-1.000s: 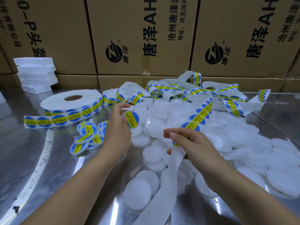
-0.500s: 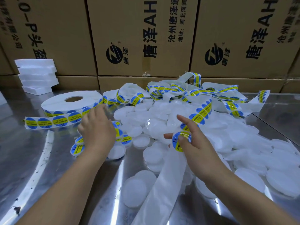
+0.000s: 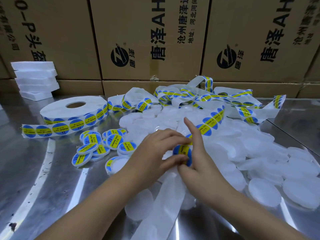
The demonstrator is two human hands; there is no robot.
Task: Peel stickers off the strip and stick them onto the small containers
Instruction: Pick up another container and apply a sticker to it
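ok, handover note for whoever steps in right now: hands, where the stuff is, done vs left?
Left hand: pinching a small container, sticker on top.
Right hand: pressing the same sticker from the right, forefinger raised.
Sticker strip: runs up and right from the hands; spent backing trails toward the near edge. Sticker roll lies back left.
Done: a cluster of labelled containers left of the hands.
Left: the large pile of bare white containers centre and right; many stickers remain on the strip.
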